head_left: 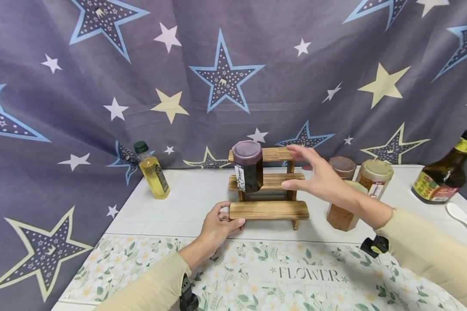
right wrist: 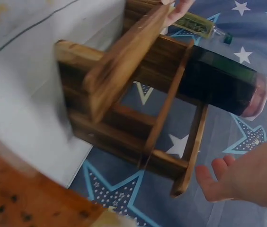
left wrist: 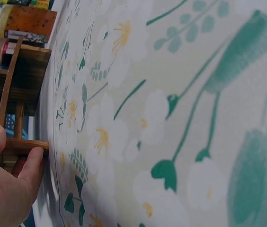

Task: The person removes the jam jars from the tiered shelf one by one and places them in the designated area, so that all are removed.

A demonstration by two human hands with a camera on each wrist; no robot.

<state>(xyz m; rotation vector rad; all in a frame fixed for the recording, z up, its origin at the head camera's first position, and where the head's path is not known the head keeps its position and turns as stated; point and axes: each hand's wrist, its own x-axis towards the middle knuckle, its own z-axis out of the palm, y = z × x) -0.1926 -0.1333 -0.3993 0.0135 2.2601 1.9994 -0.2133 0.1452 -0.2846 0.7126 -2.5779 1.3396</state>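
Observation:
A three-tier wooden display rack stands on the white tabletop. My left hand grips the left end of its lowest board, the thumb at the front edge. On the left of the middle tier stands a dark jar with a purplish lid. Beside the rack's upper right end, my right hand is spread with nothing in it, its fingertips overlapping the top board in the head view. The right wrist view shows the right hand apart from the dark jar.
Right of the rack are several jars, including a light-lidded jar and a brown-filled jar partly behind my right arm. A dark sauce bottle and white spoon lie farther right. An oil bottle stands left. A starry curtain hangs behind.

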